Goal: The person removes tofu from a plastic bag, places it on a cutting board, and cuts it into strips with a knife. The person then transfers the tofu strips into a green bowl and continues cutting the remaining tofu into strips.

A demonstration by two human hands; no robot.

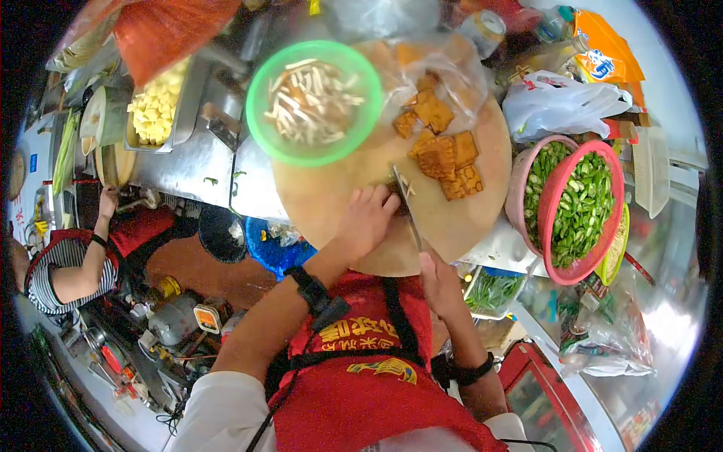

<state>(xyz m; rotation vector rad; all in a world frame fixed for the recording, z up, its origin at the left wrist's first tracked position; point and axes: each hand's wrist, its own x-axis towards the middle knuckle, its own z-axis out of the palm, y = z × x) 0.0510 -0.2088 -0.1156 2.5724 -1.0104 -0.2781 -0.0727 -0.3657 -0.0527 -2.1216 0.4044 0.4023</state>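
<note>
My right hand (440, 283) grips a knife (409, 211), its blade pointing away from me across the round chopping board (316, 197). Curled fingers of my left hand (367, 220) press on the board just left of the blade; whatever lies under them is hidden. A few thin pale strips cling beside the blade near its tip. Right of the knife lie brown slabs that look like dried tofu (446, 160), with more by an open clear plastic bag (463, 79). A green basket (260, 139) of pale cut strips (312, 105) rests on the board's far left.
Pink and red baskets (553, 273) of sliced green peppers (584, 211) stand at the right, near a white plastic bag (557, 105). A metal tray (184, 113) holds yellow cubes at the left. Another person (71, 267) works farther left. Below the counter sits a blue-lined bin (263, 256).
</note>
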